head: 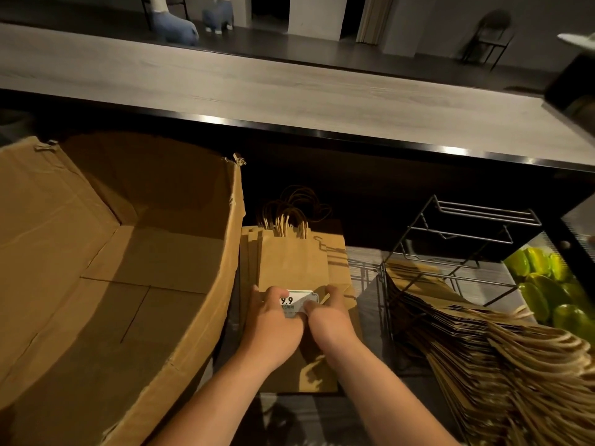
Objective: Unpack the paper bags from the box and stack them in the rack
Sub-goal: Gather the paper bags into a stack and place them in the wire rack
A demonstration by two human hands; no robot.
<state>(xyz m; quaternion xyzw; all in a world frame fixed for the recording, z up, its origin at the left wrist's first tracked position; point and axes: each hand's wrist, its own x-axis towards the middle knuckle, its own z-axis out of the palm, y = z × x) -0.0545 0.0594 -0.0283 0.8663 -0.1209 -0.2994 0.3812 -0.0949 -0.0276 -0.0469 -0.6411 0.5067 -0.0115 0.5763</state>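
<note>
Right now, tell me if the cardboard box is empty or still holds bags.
Empty, as far as shows: the cardboard box stands open with bare walls and a bare floor, no paper bags inside. Its near corner is out of view.

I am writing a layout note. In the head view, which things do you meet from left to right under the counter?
Cardboard box → stack of paper bags gripped by the left hand and the right hand → wire rack with fanned paper bags → green things.

Both hands (pixel 299 320) grip stacked paper bags (pixel 289 262).
</note>
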